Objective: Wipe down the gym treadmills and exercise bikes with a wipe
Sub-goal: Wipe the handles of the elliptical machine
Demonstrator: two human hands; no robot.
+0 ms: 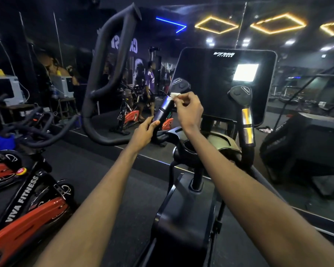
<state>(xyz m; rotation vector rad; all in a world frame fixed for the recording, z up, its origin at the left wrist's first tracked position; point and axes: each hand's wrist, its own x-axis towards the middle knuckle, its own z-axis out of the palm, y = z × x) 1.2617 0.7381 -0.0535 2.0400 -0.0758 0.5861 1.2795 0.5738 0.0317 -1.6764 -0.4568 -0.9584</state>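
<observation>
Pinching a crumpled white wipe (175, 95), right hand (189, 110) touches the chrome handgrip (165, 109); left hand (145, 132) clasps it

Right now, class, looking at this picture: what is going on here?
A person is cleaning an exercise machine in a gym. Their right hand pinches a white wipe against the top of the machine's left handgrip, just below its black cap. The left hand holds the same grip lower down. The right handgrip has no hand on it. A red spin bike stands to the left.
</observation>
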